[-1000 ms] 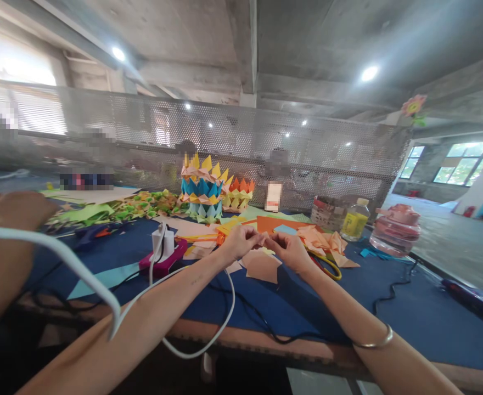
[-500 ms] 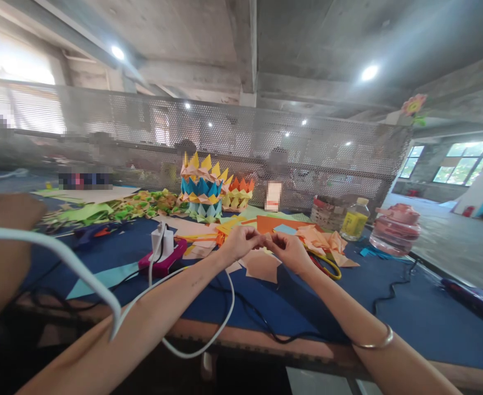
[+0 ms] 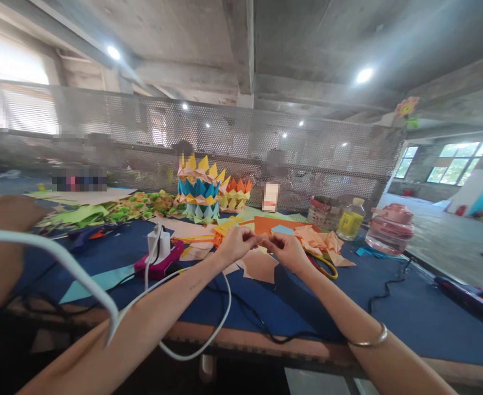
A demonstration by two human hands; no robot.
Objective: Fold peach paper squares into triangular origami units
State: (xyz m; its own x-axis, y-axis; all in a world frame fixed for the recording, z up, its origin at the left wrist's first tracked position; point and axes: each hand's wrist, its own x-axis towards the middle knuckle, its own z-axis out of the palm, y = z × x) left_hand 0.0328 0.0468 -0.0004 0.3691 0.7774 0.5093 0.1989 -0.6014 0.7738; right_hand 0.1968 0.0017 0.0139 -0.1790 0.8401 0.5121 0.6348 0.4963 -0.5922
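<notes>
My left hand (image 3: 239, 245) and my right hand (image 3: 287, 249) meet over the table, thumbs and fingers pinched together tip to tip. Whatever small thing lies between the fingertips blends with the fingers, and I cannot make it out. Just beneath them lies a flat piece of peach paper (image 3: 261, 267). An orange sheet (image 3: 262, 223) and a light blue scrap (image 3: 282, 229) are behind the hands. To the right of my right hand are folded peach papers (image 3: 321, 239) and a yellow loop-shaped handle (image 3: 329, 269), partly hidden.
Pointed paper rings (image 3: 200, 192) stand stacked behind. A white plug (image 3: 159, 245) sits in a magenta power strip (image 3: 169, 266); a white cable (image 3: 72, 267) crosses my left forearm. Rightward stand a yellow-labelled bottle (image 3: 350, 220) and pink bottle (image 3: 390, 233). Another person's blurred arm (image 3: 3, 247) is at left.
The whole view has shifted slightly, so the table things sit a little further left. My hands stay pinched together, with hardly any visible movement. The other person's hand has shifted slightly.
</notes>
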